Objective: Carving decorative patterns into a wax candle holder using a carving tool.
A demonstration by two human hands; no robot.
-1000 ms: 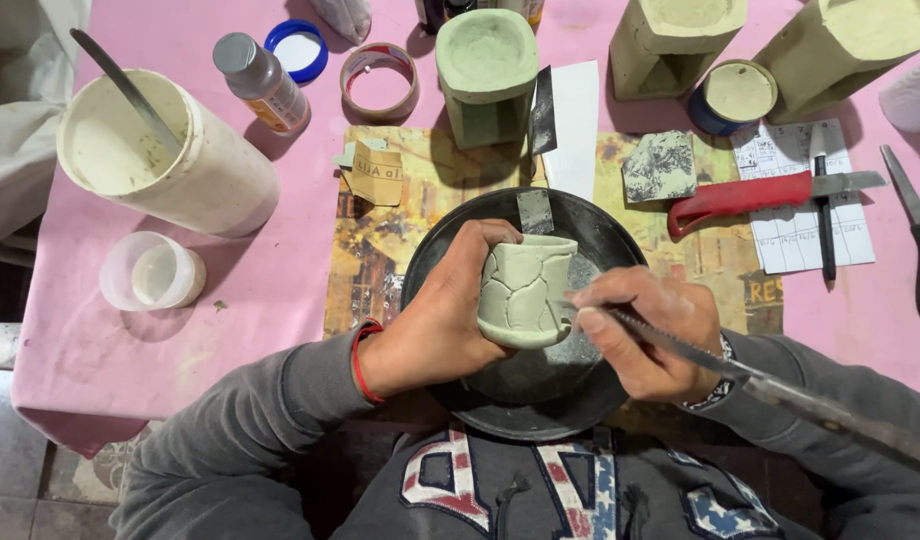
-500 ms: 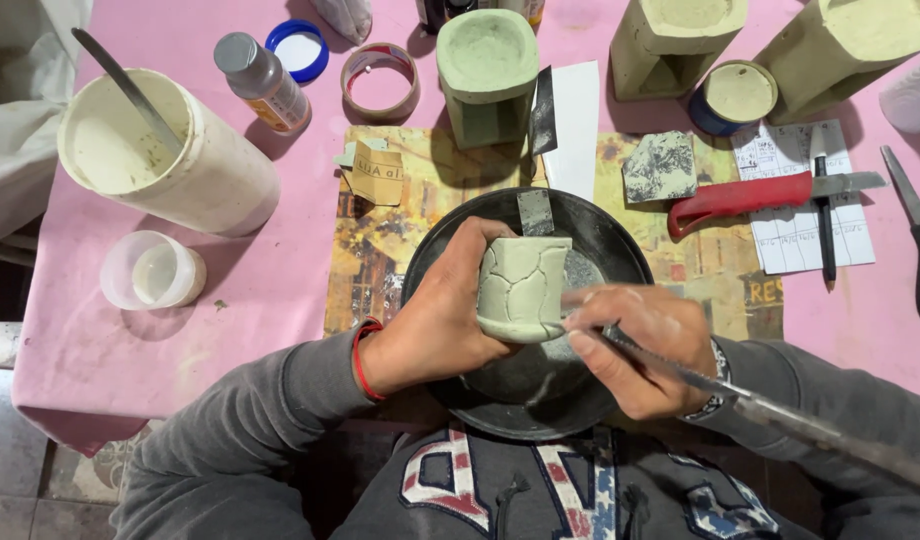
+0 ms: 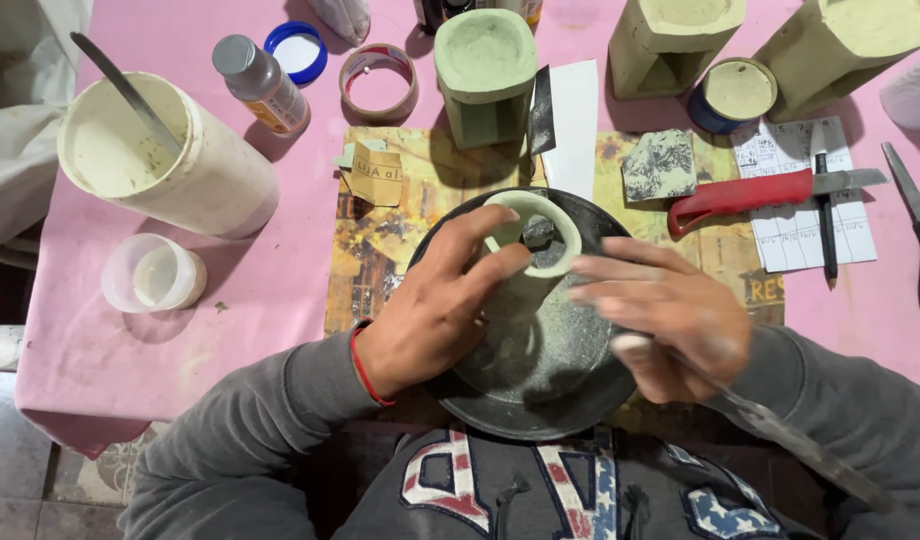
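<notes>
Clay cup (image 3: 532,235), pale green, upright at frame centre on dark round turntable (image 3: 540,400), pink table (image 3: 280,250). Left hand (image 3: 435,310) grips cup wall; right hand (image 3: 670,315) closed on thin metal tool (image 3: 780,440), fingers spread toward rim. Step, judged: trimming/smoothing surface. Next needs steady cup, light tool pressure.

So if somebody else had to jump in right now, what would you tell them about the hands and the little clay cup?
Left hand: gripping the pale green clay cup, upright, open mouth up, over the dark round dish.
Right hand: beside the cup, holding a thin metal tool that points back toward the body; tip hidden.
Done: cup is shaped and hollow.
Left: I cannot tell how finished its surface is.
Nearby: red-handled knife, white bucket.
</notes>
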